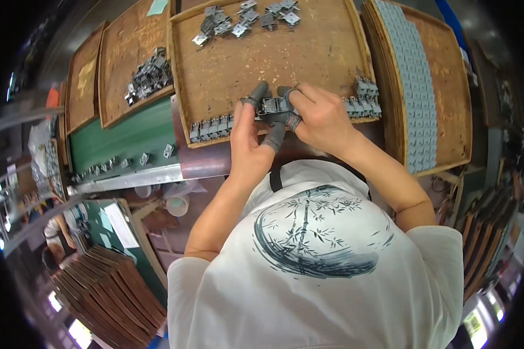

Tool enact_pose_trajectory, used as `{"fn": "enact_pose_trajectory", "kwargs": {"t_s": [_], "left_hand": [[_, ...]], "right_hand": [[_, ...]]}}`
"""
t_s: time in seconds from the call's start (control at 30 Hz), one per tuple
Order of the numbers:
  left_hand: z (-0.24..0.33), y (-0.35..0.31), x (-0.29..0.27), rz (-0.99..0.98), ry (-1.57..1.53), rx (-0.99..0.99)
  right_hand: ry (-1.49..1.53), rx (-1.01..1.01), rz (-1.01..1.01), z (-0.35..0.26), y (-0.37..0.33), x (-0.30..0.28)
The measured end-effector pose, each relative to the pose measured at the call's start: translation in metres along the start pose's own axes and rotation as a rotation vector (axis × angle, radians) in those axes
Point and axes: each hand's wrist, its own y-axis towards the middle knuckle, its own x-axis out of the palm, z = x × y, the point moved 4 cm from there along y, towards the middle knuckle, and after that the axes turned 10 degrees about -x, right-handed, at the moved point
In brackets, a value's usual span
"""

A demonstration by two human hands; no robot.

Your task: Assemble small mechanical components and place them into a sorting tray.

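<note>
Both my hands meet over the near edge of a wooden tray (326, 49), grey covers on their thumbs and forefingers. Between the fingertips sits a small grey, block-shaped part with a metallic top (272, 106). My left hand (248, 129) is closed on its left side, and my right hand (321, 118) grips it from the right. The fingers cover much of the part. A row of similar grey parts (212, 128) lines the tray's near edge left of my hands, and more parts (364, 107) continue it on the right. Loose metal pieces (240, 29) lie at the tray's far side.
At left, another wooden tray (113, 64) holds a heap of metal parts (151, 74). Several single parts (144, 158) lie along a green surface (128, 139). Rows of light grey parts (416, 87) fill part of a stacked tray at right. Brown trays (108, 288) stand lower left.
</note>
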Motion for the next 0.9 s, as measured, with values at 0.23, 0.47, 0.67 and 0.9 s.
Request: {"fn": "enact_pose_trajectory", "kwargs": {"t_s": [0.23, 0.47, 0.67, 0.9], "left_hand": [[0.01, 0.009, 0.022, 0.15, 0.676, 0.382], [0.012, 0.016, 0.037, -0.155, 0.254, 0.207], [0.03, 0.018, 0.051, -0.21, 0.43, 0.566], [0.022, 0.021, 0.066, -0.359, 0.101, 0.179]], "right_hand": [[0.124, 0.193, -0.038, -0.002, -0.026, -0.004], [0.618, 0.486, -0.288, 0.024, -0.034, -0.022], [0.555, 0.354, -0.172, 0.022, -0.04, -0.038], [0.504, 0.246, -0.2, 0.031, -0.05, -0.046]]}}
